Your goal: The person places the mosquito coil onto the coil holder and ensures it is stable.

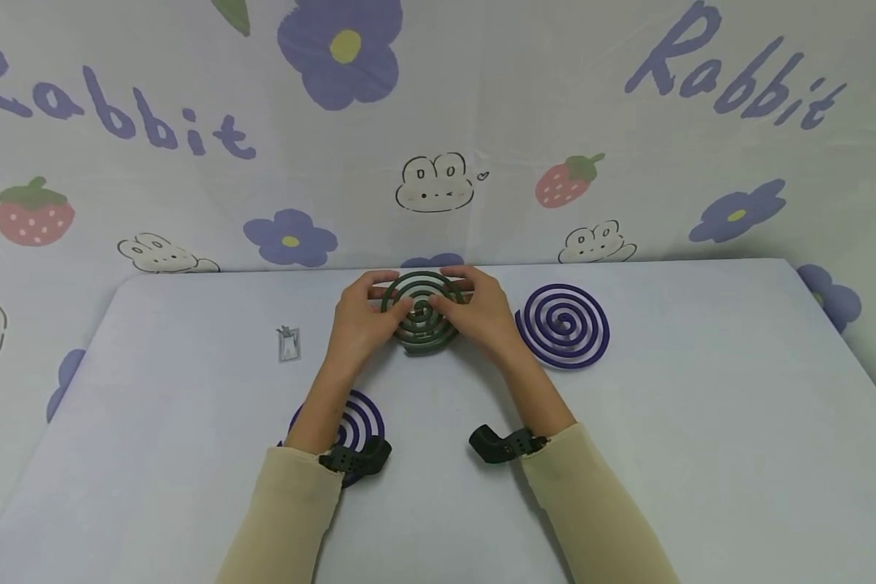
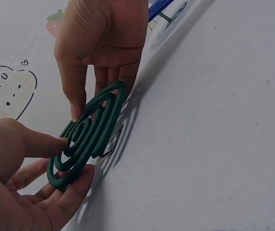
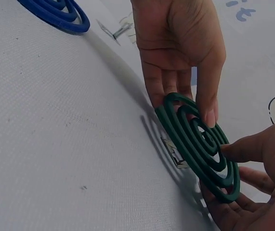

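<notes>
A green mosquito coil is held between both hands at the far middle of the table, above its surface. My left hand pinches its left side, thumb near the spiral's centre and other fingers around the outer edge. From the opposite side my right hand grips it the same way. In the right wrist view a small metal coil stand shows beneath the green coil, partly hidden by it. The left wrist view shows the left hand and right hand with the tilted coil between them.
To the right of the right hand is a dark purple coil. Another purple coil lies under the left forearm, partly covered. A second metal stand is on the white table at left. A printed cloth hangs behind.
</notes>
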Available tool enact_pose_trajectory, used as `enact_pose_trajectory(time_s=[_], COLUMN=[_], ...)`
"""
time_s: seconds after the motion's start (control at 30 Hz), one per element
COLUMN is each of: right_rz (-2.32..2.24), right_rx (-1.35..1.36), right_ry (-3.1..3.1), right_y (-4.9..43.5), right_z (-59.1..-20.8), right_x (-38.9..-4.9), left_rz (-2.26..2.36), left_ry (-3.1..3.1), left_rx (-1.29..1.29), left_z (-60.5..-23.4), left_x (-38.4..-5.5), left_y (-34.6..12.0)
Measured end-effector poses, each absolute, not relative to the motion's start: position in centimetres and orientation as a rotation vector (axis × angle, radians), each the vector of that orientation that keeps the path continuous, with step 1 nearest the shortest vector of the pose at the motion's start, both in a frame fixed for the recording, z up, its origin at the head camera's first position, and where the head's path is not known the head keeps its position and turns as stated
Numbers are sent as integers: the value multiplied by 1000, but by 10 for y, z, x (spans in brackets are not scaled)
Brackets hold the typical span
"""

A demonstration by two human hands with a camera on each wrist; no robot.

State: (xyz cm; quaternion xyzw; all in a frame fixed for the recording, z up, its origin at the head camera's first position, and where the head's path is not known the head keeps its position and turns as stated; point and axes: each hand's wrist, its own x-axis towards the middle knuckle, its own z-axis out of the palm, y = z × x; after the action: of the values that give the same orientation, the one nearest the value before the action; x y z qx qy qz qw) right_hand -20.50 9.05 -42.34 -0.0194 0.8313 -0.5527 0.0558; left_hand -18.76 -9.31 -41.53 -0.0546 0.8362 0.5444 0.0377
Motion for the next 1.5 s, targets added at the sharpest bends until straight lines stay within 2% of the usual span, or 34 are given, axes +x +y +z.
enact_pose_trajectory(time_s=[0.33, 0.77, 1.0, 1.5], right_rz=[-1596, -1827, -1808, -1864], right_rx=[-83, 48, 35, -2], right_ry=[2546, 2271, 2266, 2252], right_y=[89, 89, 89, 88], right_z=[-422, -421, -419, -420], right_x=[-205, -206, -206, -205], left_rz=[1615, 1833, 1965, 1798], left_ry=[2577, 2384, 2245, 2338], left_rx=[-171, -186, -212, -173], left_z=[-417, -418, -415, -408], left_x=[-187, -190, -192, -188], left_y=[-92, -95, -95, -93])
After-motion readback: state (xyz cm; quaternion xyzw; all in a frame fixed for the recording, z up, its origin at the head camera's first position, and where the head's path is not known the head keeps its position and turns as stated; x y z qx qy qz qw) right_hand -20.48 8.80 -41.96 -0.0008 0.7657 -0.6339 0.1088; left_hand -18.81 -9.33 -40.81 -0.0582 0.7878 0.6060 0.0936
